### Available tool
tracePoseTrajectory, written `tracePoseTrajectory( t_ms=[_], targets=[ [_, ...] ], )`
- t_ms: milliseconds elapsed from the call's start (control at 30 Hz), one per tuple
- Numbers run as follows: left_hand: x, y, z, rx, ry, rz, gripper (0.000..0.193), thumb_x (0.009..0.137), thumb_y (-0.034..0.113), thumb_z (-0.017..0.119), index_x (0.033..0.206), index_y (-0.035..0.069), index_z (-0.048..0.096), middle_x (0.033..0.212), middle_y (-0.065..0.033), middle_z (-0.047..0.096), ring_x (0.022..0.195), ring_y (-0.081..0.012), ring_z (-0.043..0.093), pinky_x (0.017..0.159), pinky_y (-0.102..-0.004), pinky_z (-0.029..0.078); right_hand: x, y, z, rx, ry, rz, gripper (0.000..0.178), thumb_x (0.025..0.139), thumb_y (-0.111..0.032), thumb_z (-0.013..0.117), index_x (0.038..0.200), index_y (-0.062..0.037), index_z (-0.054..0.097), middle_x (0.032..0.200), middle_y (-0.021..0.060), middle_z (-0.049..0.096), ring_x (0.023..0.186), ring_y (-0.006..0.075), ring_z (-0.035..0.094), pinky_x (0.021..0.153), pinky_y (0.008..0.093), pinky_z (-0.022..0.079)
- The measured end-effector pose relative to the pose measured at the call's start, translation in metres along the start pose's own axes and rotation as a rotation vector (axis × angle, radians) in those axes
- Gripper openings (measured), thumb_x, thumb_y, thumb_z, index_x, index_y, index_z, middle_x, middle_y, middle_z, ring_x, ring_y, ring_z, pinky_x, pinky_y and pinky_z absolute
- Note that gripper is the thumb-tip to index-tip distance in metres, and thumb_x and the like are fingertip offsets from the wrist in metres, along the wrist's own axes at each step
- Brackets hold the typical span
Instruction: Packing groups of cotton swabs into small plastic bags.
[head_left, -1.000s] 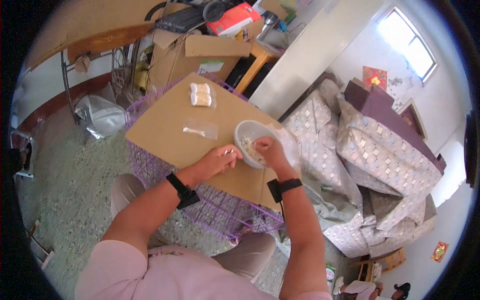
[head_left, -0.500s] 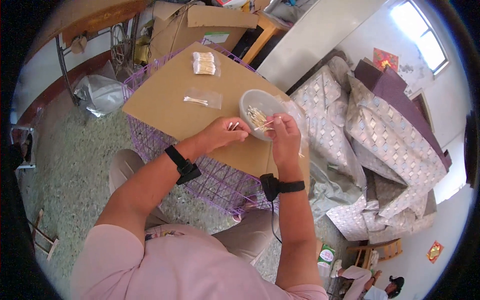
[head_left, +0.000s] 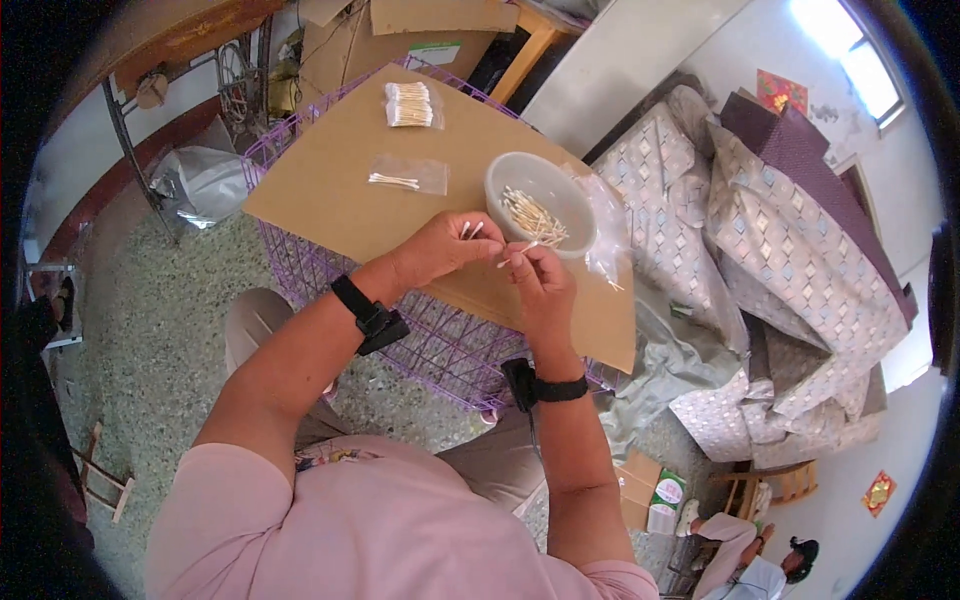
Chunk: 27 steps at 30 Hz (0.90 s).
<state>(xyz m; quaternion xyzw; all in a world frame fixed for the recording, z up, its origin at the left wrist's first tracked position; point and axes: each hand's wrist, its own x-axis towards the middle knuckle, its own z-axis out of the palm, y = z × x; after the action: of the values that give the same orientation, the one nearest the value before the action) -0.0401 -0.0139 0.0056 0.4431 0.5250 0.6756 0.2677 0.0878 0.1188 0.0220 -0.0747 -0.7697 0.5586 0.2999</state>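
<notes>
My left hand (head_left: 452, 245) is closed round a few cotton swabs (head_left: 471, 229), whose white tips stick out above the fingers. Close beside it, my right hand (head_left: 543, 283) pinches a cotton swab (head_left: 518, 254) between thumb and fingers. Just beyond the right hand, a whitish bowl (head_left: 497, 190) holds a heap of loose cotton swabs (head_left: 533, 215). A clear plastic bag (head_left: 428, 179) with a few swabs in it lies on the cardboard sheet (head_left: 335, 180). Farther back is another clear bag (head_left: 409, 105), packed with several swabs.
The cardboard rests on a purple wire cage (head_left: 430, 355). Clear plastic bags (head_left: 604, 230) lie right of the bowl, with swabs near the edge. A sofa under a patterned cover (head_left: 780, 280) stands to the right. At lower right a person (head_left: 750, 560) sits near a carton (head_left: 650, 490).
My right hand has come away from the bowl toward my left hand, bringing a cotton swab. My left hand still holds its swabs.
</notes>
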Motion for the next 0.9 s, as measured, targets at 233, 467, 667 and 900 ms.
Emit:
tracePoseTrajectory(
  t_ms=[233, 467, 667, 900],
  targets=[
    [0.000, 0.002, 0.002, -0.091, -0.001, -0.032, 0.018, 0.092, 0.022, 0.060, 0.098, 0.007, 0.067, 0.084, 0.0050, 0.063, 0.069, -0.0008, 0.049, 0.059, -0.0184, 0.040, -0.013, 0.026, 0.001, -0.193, -0.102, 0.025, 0.009, 0.088, -0.011, 0.062, 0.092, -0.0027, 0.063, 0.080, 0.0057, 0.063, 0.070, 0.0134, 0.058, 0.065, 0.0273, 0.047],
    [0.002, -0.005, 0.001, -0.058, -0.046, -0.031, 0.017, 0.091, 0.018, 0.061, 0.097, 0.003, 0.066, 0.089, 0.0003, 0.066, 0.083, -0.0065, 0.057, 0.075, -0.0237, 0.047, -0.015, 0.021, 0.006, -0.211, -0.068, -0.059, 0.010, 0.088, -0.012, 0.064, 0.087, -0.0019, 0.060, 0.072, 0.0063, 0.060, 0.066, 0.0128, 0.056, 0.061, 0.0284, 0.045],
    [0.005, -0.014, -0.004, 0.011, -0.060, 0.040, 0.014, 0.090, 0.015, 0.063, 0.096, 0.003, 0.066, 0.090, -0.0016, 0.066, 0.082, -0.0076, 0.058, 0.076, -0.0240, 0.047, -0.015, 0.010, 0.010, -0.247, -0.051, 0.020, 0.012, 0.087, -0.011, 0.065, 0.084, -0.0012, 0.060, 0.068, 0.0059, 0.058, 0.063, 0.0128, 0.053, 0.058, 0.0281, 0.044],
    [0.001, -0.009, 0.000, -0.072, 0.013, -0.018, 0.015, 0.090, 0.018, 0.063, 0.097, 0.005, 0.066, 0.082, 0.0028, 0.062, 0.072, -0.0049, 0.054, 0.066, -0.0220, 0.045, -0.016, 0.018, 0.011, -0.266, -0.042, -0.018, 0.012, 0.086, -0.013, 0.065, 0.086, -0.0014, 0.062, 0.073, 0.0078, 0.060, 0.064, 0.0168, 0.055, 0.060, 0.0299, 0.044]
  ],
)
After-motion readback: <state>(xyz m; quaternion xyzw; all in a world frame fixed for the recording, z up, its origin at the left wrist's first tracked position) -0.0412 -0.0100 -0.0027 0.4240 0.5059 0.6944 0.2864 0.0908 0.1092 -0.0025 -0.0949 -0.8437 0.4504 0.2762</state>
